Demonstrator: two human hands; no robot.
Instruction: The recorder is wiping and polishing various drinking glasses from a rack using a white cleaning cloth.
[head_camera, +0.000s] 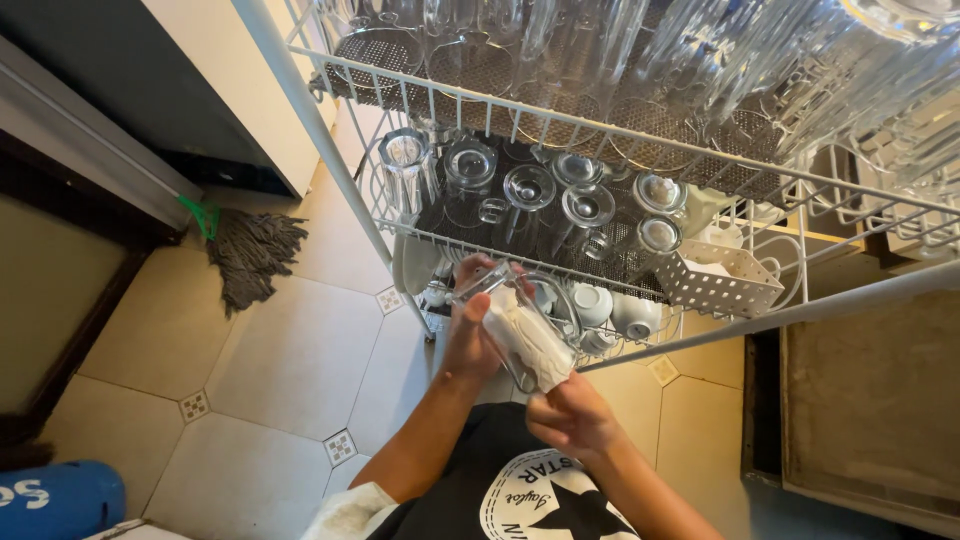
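A clear, tall drinking glass (515, 325) is held between both hands, just below the front rail of the white wire dish rack (330, 150). A wad of white cloth (530, 345) is stuffed inside the glass and sticks out at its lower end.

The glass's long axis is seen running from 10 o'clock to 4 o'clock: the closed base points up toward the rack, the open mouth points down toward the right hand (572, 415).

The left hand (470, 335) lies at 9 o'clock of the glass, its fingers (475, 272) wrapped around the upper body and pressed onto the glass wall. The right hand is found at 5 o'clock of the glass, right at the mouth; its fingers (552, 400) are bunched together, pinching the protruding cloth end. Whether they also touch the rim cannot be told.

The right hand is nearer to the mouth and the cloth, the left nearer to the base.

On the rack's middle shelf, at 12 o'clock of the hands, clear glasses (530, 190) are stood in rows; white ceramic cups (620, 310) sit on the lowest shelf at 2 o'clock, just beside the held glass. A grey string mop (250, 250) is lying on the cream tiled floor (280, 380) at 9 o'clock, well apart.
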